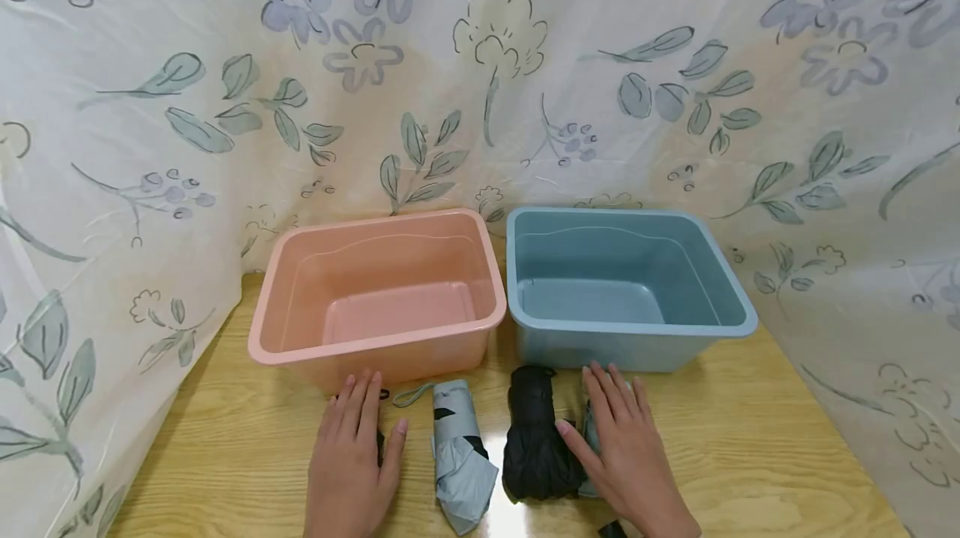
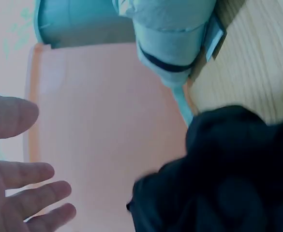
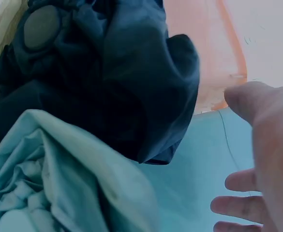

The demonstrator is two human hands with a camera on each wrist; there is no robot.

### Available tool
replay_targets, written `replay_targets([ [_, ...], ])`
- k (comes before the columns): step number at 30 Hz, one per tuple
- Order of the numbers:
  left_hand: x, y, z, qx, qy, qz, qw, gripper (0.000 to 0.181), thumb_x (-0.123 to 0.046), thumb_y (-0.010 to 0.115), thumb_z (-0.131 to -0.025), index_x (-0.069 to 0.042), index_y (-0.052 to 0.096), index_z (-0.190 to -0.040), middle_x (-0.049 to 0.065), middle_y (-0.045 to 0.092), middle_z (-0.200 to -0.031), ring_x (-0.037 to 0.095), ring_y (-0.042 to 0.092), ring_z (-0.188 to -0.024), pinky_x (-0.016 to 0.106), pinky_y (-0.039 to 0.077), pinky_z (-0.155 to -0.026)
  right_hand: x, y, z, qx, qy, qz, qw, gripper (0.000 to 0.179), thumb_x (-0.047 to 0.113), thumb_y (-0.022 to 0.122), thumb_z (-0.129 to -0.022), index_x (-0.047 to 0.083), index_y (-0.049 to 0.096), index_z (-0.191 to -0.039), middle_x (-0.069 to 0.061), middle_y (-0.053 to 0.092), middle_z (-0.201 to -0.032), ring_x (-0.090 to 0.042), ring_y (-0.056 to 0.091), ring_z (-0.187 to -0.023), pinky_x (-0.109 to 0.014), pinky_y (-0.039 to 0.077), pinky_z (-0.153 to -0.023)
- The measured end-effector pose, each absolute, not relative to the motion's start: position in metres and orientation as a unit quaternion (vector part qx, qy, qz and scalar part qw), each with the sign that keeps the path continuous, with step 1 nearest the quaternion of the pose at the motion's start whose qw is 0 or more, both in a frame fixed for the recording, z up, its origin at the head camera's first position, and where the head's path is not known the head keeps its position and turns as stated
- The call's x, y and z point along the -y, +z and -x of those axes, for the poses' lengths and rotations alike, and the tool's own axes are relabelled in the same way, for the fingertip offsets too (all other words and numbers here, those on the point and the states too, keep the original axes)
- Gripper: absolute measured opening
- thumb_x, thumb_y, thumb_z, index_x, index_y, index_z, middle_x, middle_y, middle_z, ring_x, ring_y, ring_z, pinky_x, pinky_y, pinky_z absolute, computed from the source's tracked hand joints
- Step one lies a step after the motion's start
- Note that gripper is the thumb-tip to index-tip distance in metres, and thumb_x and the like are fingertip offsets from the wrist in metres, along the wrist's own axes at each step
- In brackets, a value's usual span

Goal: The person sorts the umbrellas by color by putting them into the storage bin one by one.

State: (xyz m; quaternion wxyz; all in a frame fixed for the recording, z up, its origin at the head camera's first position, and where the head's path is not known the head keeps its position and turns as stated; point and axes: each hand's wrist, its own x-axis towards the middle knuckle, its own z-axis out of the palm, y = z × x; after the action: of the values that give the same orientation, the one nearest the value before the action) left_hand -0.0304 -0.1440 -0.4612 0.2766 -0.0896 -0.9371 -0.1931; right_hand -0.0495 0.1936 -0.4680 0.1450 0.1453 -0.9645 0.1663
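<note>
My left hand [image 1: 351,455], fingers straight, is over a black folded umbrella [image 2: 228,179] that it mostly hides in the head view. To its right lies a pale grey-blue folded umbrella [image 1: 459,455] with a black patch and a wrist loop. Beside that one is another black folded umbrella [image 1: 538,438]. With fingers extended and thumb spread, my right hand [image 1: 626,450] is above a second pale folded umbrella [image 3: 83,169], largely covered by the hand in the head view. Both wrist views show the fingers apart from the umbrellas, gripping nothing.
A pink plastic bin [image 1: 375,338] stands behind the umbrellas on the left, and a blue bin [image 1: 630,338] on the right. Both sit on a wooden table [image 1: 765,455]. A floral cloth [image 1: 495,105] hangs behind and at the sides. A small black end [image 1: 612,530] shows near my right wrist.
</note>
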Motion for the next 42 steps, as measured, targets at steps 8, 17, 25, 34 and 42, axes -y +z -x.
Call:
replay_targets([
  [8, 0.167, -0.448, 0.027, 0.903, -0.329, -0.028, 0.274, 0.049, -0.018, 0.073, -0.095, -0.003, 0.059, -0.140, 0.017, 0.060, -0.138, 0.038, 0.054, -0.128, 0.054, 0.044, -0.101, -0.198, -0.467, 0.049, 0.951, 0.202, -0.145, 0.182, 0.071, 0.038, 0.075, -0.092, -0.003, 0.050, -0.145, -0.021, 0.054, -0.141, -0.040, 0.050, -0.130, -0.057, 0.045, -0.102],
  [17, 0.225, -0.431, 0.039, 0.834, -0.426, -0.158, 0.313, 0.045, -0.021, 0.061, -0.103, -0.001, 0.057, -0.142, 0.022, 0.056, -0.142, 0.042, 0.050, -0.132, 0.040, 0.036, -0.113, -0.203, -0.465, 0.046, 0.953, 0.213, -0.125, 0.177, 0.072, 0.037, 0.077, -0.090, -0.003, 0.051, -0.144, -0.021, 0.054, -0.141, -0.039, 0.052, -0.128, -0.057, 0.051, -0.093],
  [25, 0.259, -0.411, 0.082, 0.791, -0.552, -0.135, 0.225, 0.052, -0.025, 0.039, -0.110, -0.010, 0.031, -0.160, 0.012, 0.033, -0.163, 0.014, 0.028, -0.148, 0.019, 0.023, -0.116, -0.209, -0.461, 0.044, 0.959, 0.231, -0.084, 0.140, 0.072, 0.039, 0.077, -0.091, -0.003, 0.051, -0.143, -0.024, 0.054, -0.140, -0.042, 0.053, -0.126, -0.060, 0.050, -0.092],
  [34, 0.265, -0.414, 0.113, 0.741, -0.657, -0.060, 0.130, 0.058, -0.030, 0.038, -0.111, -0.017, 0.018, -0.164, 0.006, 0.014, -0.169, 0.018, 0.019, -0.151, 0.008, 0.026, -0.108, -0.216, -0.454, 0.045, 0.961, 0.260, -0.019, 0.092, 0.071, 0.040, 0.074, -0.093, -0.005, 0.050, -0.142, -0.030, 0.054, -0.138, -0.049, 0.054, -0.123, -0.063, 0.048, -0.092],
  [42, 0.263, -0.420, 0.120, 0.717, -0.681, -0.076, 0.127, 0.055, -0.029, 0.034, -0.112, -0.022, 0.018, -0.164, 0.001, 0.010, -0.170, 0.019, 0.018, -0.152, 0.012, 0.027, -0.110, -0.227, -0.449, 0.049, 0.952, 0.295, 0.015, 0.079, 0.075, 0.043, 0.079, -0.088, -0.006, 0.054, -0.139, -0.028, 0.058, -0.135, -0.047, 0.056, -0.121, -0.062, 0.048, -0.093],
])
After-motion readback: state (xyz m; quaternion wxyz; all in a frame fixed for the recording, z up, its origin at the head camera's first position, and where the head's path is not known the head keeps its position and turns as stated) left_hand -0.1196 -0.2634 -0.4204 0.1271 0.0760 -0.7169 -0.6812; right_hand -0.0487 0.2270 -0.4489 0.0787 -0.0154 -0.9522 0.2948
